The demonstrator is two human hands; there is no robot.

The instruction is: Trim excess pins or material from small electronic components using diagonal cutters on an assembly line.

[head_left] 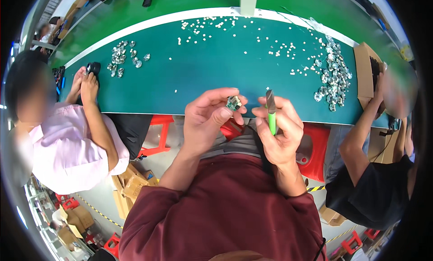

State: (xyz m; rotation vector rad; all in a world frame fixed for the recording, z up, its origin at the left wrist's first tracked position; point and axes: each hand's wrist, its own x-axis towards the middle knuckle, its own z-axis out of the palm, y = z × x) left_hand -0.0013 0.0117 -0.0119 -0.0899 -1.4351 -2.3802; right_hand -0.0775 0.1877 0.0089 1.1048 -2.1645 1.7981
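Observation:
Between the thumb and fingers of my left hand (205, 119) is a small electronic part (233, 103) with a green circuit board and pale blocks on it. My right hand (283, 130) grips a green-handled craft knife (272, 121), its dark blade pointing up and away from me. Both hands are raised over the table's near edge, a short gap apart. Several small pale square pieces (282, 49) lie scattered over the far part of the green tabletop (212, 65). A heap of shiny, clear round parts (334, 76) lies to the right.
A smaller group of clear parts (119, 53) lies at the far left. A co-worker in pink (76, 144) handles a black round object (93, 68) on the left. On the right, a co-worker in black (370, 184) reaches toward an open cardboard box (364, 71). Red stools (313, 148) stand below the table.

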